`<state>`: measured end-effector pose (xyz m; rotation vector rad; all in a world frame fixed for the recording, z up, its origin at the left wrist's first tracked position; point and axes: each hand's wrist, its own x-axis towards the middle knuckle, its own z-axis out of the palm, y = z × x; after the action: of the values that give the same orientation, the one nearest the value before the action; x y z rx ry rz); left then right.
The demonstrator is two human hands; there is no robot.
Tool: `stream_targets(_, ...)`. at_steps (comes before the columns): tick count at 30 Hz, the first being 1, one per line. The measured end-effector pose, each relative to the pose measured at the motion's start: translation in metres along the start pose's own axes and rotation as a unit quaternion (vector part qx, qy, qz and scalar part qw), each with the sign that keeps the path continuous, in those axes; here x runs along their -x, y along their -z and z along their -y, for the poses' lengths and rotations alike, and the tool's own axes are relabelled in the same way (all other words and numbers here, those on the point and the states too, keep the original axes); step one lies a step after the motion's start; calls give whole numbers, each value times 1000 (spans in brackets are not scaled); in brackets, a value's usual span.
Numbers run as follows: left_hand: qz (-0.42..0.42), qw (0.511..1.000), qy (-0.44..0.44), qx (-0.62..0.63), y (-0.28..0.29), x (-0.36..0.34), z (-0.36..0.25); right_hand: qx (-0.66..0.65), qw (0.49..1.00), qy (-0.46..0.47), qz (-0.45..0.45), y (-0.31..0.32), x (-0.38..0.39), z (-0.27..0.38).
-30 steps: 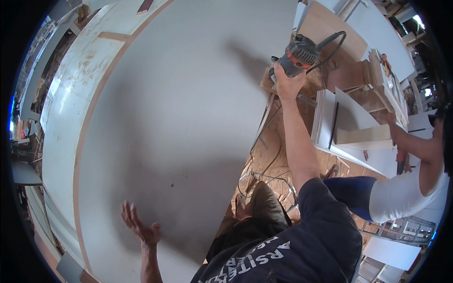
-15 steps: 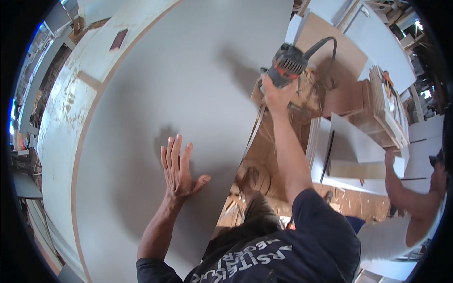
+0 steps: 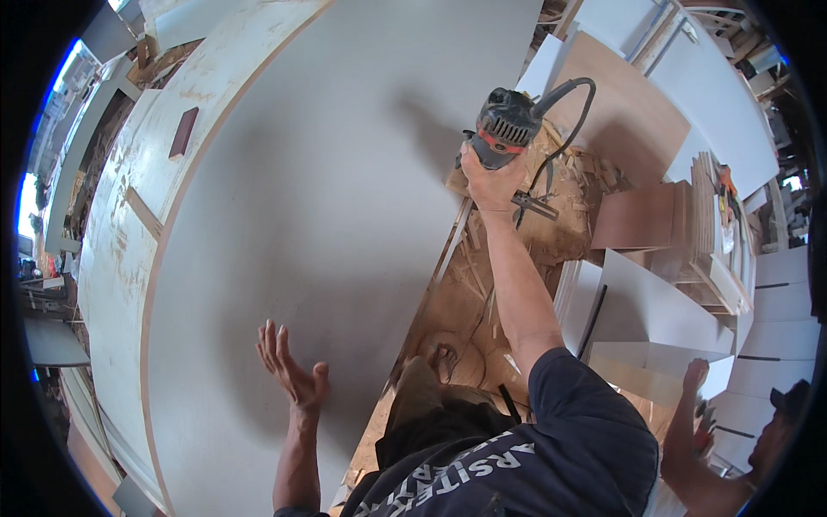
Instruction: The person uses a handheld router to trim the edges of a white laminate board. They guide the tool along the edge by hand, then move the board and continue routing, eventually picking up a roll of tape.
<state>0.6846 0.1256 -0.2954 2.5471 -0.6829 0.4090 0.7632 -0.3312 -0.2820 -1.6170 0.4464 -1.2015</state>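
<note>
My right hand (image 3: pixel 494 183) is wrapped around a black and red trim router (image 3: pixel 508 121), with my arm stretched out ahead. The router stands at the right edge of a large pale grey panel (image 3: pixel 284 189), and a metal guide piece (image 3: pixel 536 205) juts out beside it. A black cord (image 3: pixel 588 108) loops from its top toward the right. My left hand (image 3: pixel 293 370) is over the near part of the panel, fingers spread and nothing in it. Whether its heel touches the surface I cannot tell.
A worn whitish board (image 3: pixel 129 233) lies left of the panel, with a small dark red block (image 3: pixel 183 133) on it. Wood scraps and shavings cover the floor (image 3: pixel 465 319). Stacked boards (image 3: pixel 702 224) and white panels stand right. A co-worker (image 3: pixel 698 431) is at lower right.
My left hand has drawn back toward my body. My right hand and the router appear slightly lower and farther left as the view shifts. The co-worker sits lower in view, head now showing.
</note>
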Motion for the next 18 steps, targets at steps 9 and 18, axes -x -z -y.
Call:
stream_targets(9,-62,994,91,-25,-4,3,1,-12,1000,6,24,7,-101,-50)
stream_targets(18,45,955,220,-193,-8,2,0,24,998,50,28,9,-200,-114)
